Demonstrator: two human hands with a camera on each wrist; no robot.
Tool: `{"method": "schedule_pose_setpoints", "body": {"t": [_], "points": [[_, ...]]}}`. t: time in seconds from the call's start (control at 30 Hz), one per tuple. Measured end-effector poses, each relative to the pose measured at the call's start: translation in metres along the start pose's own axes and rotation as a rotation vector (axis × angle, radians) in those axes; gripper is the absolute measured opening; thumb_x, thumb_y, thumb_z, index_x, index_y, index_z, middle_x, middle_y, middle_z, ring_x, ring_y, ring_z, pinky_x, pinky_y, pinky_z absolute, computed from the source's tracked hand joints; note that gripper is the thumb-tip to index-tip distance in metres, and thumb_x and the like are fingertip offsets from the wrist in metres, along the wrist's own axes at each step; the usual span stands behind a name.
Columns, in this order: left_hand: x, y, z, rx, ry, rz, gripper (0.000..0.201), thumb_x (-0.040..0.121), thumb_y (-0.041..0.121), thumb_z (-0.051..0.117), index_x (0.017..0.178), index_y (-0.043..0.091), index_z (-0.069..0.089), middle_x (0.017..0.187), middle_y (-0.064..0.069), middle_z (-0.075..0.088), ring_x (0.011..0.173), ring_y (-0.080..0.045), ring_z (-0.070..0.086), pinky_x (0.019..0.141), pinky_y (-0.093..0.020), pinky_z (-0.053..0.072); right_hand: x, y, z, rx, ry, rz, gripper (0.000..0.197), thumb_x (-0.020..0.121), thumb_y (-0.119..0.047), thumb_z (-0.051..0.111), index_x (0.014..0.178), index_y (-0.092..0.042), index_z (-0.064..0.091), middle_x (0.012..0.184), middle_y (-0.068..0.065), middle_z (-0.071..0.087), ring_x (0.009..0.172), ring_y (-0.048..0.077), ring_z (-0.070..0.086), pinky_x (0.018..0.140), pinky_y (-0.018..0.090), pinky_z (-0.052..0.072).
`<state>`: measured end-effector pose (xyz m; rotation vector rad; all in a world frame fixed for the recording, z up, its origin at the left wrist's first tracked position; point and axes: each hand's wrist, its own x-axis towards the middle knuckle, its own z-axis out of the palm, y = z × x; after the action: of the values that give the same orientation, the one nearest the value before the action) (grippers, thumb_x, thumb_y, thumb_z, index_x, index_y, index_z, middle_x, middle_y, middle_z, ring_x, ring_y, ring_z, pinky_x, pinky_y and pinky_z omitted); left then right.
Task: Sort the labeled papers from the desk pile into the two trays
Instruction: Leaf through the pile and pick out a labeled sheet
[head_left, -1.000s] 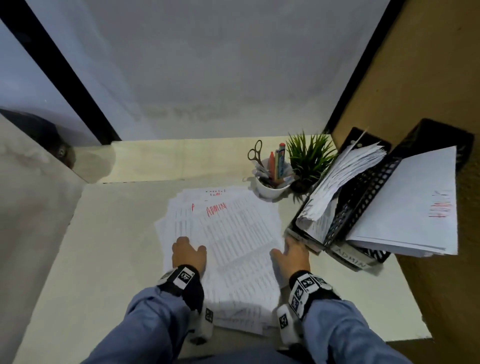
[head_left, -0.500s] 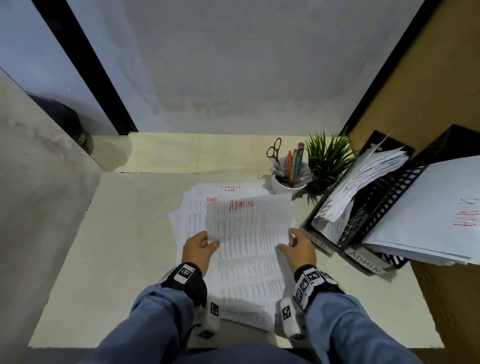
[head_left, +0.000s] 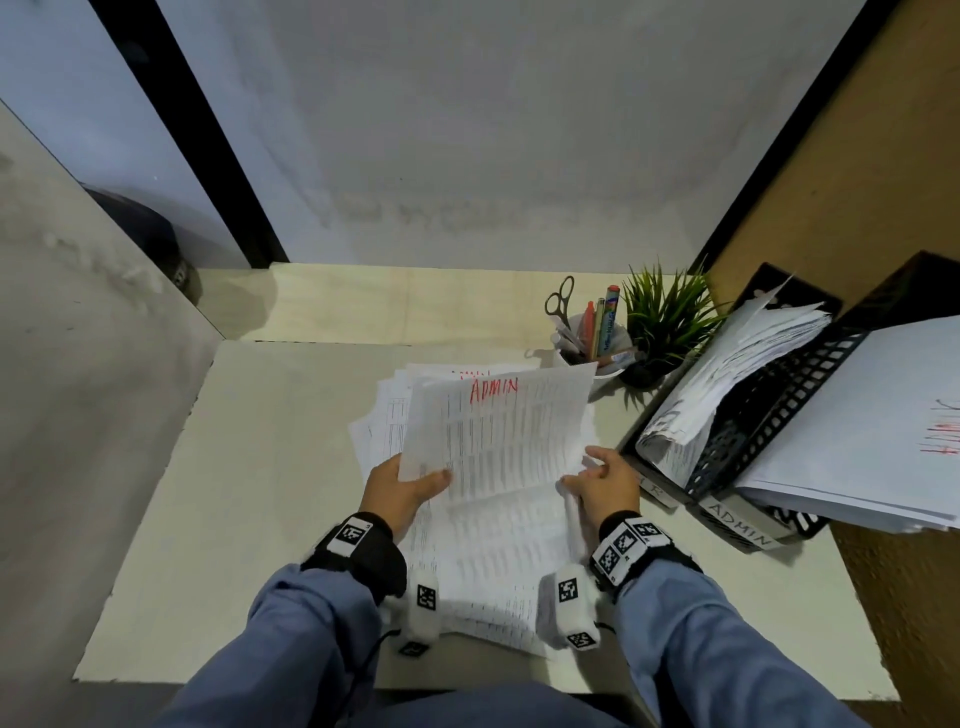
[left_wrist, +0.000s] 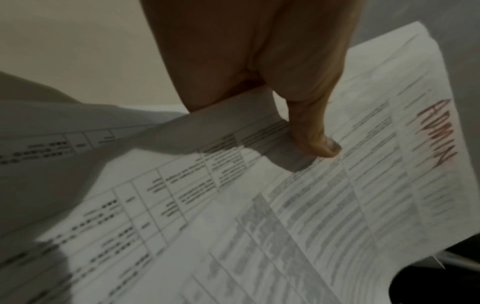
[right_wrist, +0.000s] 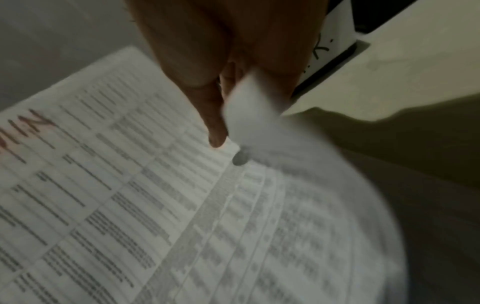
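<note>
A printed sheet marked ADMIN in red (head_left: 498, 431) is lifted off the loose paper pile (head_left: 498, 561) on the desk. My left hand (head_left: 408, 486) grips its lower left corner, thumb (left_wrist: 319, 144) on top of the ADMIN sheet (left_wrist: 363, 195). At the lower right edge of the ADMIN sheet (right_wrist: 103, 185), my right hand (head_left: 602, 480) pinches it. Two black mesh trays stand at the right. The nearer tray (head_left: 802, 525) has an ADMIN label and a flat white stack. The other tray (head_left: 792, 293), its label partly hidden, holds ruffled papers.
A white cup (head_left: 597, 358) with scissors and pens and a small green plant (head_left: 667, 322) stand behind the pile, beside the trays. A brown partition (head_left: 857, 182) closes the right side. Bare desk (head_left: 249, 493) lies to the left of the pile.
Both hands lay flat on the pile a second ago. They have since taken hold of the top ADMIN sheet and raised it off the pile, tilting its far edge up.
</note>
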<state>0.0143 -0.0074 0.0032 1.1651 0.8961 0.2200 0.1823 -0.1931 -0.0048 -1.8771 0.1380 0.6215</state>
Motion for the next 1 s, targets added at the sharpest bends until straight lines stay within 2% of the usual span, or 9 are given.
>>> {"method": "schedule_pose_setpoints", "body": {"t": [0.13,0.23,0.37,0.43,0.6,0.7,0.8,0.9,1.0], "points": [[0.005,0.001,-0.009,0.058,0.158,0.083,0.015,0.082,0.009,0.071,0.095,0.014,0.067,0.096,-0.004,0.071,0.091,-0.021,0.067,0.089,-0.037,0.051,0.0,0.009,-0.009,-0.047,-0.053,0.026,0.033,0.077,0.014,0.064,0.107,0.002,0.065,0.105,0.017,0.064,0.099,0.025,0.057,0.095,0.034,0.045],[0.011,0.003,-0.017,0.157,0.219,0.139,0.011,0.088,0.009,0.064,0.085,0.019,0.066,0.089,0.004,0.069,0.086,-0.018,0.065,0.087,-0.033,0.049,-0.004,0.011,-0.019,0.027,0.001,0.062,0.028,0.078,0.016,0.055,0.064,-0.007,0.064,0.075,0.009,0.06,0.082,0.024,0.053,0.075,0.025,0.047],[0.019,0.006,-0.024,0.116,0.24,0.117,0.017,0.09,0.003,0.059,0.093,0.018,0.067,0.097,-0.003,0.069,0.097,-0.027,0.064,0.093,-0.039,0.049,-0.017,0.011,-0.033,0.096,0.025,0.054,0.032,0.079,0.022,0.038,0.065,-0.001,0.055,0.065,0.005,0.047,0.061,0.016,0.041,0.041,0.004,0.036],[0.023,0.006,-0.025,0.104,0.242,0.092,0.022,0.089,0.003,0.057,0.105,0.014,0.067,0.104,-0.009,0.069,0.099,-0.029,0.065,0.095,-0.043,0.049,-0.016,0.014,-0.036,0.088,0.034,0.069,0.028,0.08,0.021,0.039,0.073,0.001,0.057,0.067,0.005,0.048,0.061,0.017,0.041,0.043,0.006,0.037],[0.017,0.013,-0.011,0.065,0.191,0.012,0.034,0.083,-0.01,0.051,0.088,0.018,0.07,0.094,-0.007,0.066,0.091,-0.025,0.06,0.093,-0.039,0.046,-0.009,0.029,-0.029,0.065,0.001,0.116,0.038,0.075,0.016,0.049,0.057,-0.014,0.063,0.075,0.013,0.061,0.081,0.029,0.058,0.075,0.035,0.047],[0.005,0.018,0.002,0.09,0.149,-0.004,0.034,0.078,-0.017,0.046,0.084,0.007,0.069,0.086,-0.007,0.068,0.085,-0.024,0.061,0.084,-0.032,0.05,-0.025,0.012,-0.024,0.119,-0.099,0.11,0.033,0.075,0.023,0.05,0.085,-0.006,0.06,0.081,0.01,0.06,0.082,0.027,0.057,0.067,0.031,0.049],[-0.004,0.016,0.01,0.097,0.116,-0.036,0.037,0.081,-0.014,0.043,0.068,0.01,0.068,0.072,-0.004,0.068,0.077,-0.024,0.06,0.069,-0.025,0.047,-0.035,0.009,-0.016,0.317,-0.255,0.11,0.05,0.072,0.029,0.046,0.108,-0.005,0.054,0.097,0.014,0.064,0.09,0.028,0.063,0.076,0.038,0.055],[-0.011,0.015,0.017,0.034,0.042,-0.078,0.026,0.073,-0.017,0.05,0.065,0.0,0.068,0.089,-0.005,0.072,0.09,-0.024,0.062,0.071,-0.025,0.048,-0.032,0.008,-0.007,0.325,-0.168,0.176,0.025,0.079,0.019,0.04,0.074,-0.002,0.055,0.069,0.013,0.055,0.06,0.019,0.055,0.051,0.025,0.049],[-0.008,0.008,0.015,0.083,0.114,-0.066,0.039,0.072,-0.023,0.043,0.051,0.002,0.064,0.109,-0.007,0.065,0.105,-0.024,0.056,0.084,-0.03,0.045,-0.029,0.008,-0.007,0.399,-0.127,0.174,0.027,0.07,0.014,0.04,0.054,-0.002,0.055,0.05,0.008,0.049,0.047,0.017,0.044,0.045,0.022,0.04]]}}
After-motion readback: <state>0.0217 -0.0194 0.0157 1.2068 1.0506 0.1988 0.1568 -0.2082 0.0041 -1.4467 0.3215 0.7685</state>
